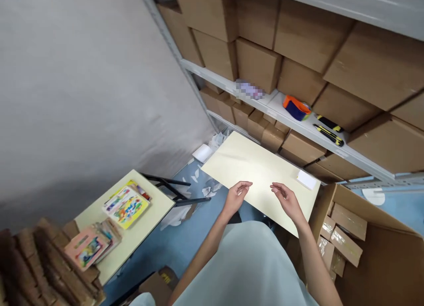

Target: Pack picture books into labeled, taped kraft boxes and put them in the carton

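Both hands hover over the near side of a cream-coloured table point(232, 158), a gap between them and nothing in either. My left hand point(236, 196) has its fingers loosely bent and pointing right. Facing it, my right hand point(287, 202) has slightly curled fingers apart from the thumb. A small white stack of cards or paper point(306, 180) lies at the table's right end, beyond my right hand.
Left stands a second table point(145, 222) with colourful books point(127, 206) and flattened cardboard point(43, 262). A large open carton point(387, 253) holding small taped boxes is at right. Shelves behind carry cartons point(258, 65), an orange-and-blue pouch point(296, 108) and box cutters point(327, 134). Paper scraps point(210, 189) litter the floor.
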The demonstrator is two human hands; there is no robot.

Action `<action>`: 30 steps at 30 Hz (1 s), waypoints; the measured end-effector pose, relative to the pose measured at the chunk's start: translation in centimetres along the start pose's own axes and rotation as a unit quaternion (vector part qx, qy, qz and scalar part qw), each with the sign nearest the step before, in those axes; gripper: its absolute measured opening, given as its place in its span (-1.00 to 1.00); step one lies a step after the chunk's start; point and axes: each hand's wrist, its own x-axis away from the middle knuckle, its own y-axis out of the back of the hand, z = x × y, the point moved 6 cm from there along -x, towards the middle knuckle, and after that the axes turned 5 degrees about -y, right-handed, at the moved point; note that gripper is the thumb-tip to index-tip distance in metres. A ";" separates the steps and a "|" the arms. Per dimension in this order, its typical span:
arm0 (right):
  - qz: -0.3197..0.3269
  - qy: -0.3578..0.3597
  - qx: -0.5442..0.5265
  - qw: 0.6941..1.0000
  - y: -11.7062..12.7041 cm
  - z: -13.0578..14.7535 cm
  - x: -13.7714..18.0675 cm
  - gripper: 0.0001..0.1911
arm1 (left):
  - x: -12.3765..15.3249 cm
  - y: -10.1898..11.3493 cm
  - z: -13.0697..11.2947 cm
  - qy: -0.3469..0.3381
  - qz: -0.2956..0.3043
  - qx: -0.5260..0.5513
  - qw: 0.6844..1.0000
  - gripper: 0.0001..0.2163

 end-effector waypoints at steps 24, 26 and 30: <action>0.474 0.027 0.102 0.874 -41.4 13.3 -6.9 -0.33 | 9.5 33.5 -4.3 -0.096 -0.382 0.024 0.919 -0.69; 0.521 0.024 0.115 0.846 -43.5 12.7 -6.7 -0.32 | 11.8 34.1 -3.8 -0.079 -0.428 0.024 0.900 -0.69; 0.583 0.027 0.131 0.802 -46.8 11.2 -6.2 -0.31 | 16.0 34.9 -2.6 -0.047 -0.515 0.017 0.856 -0.68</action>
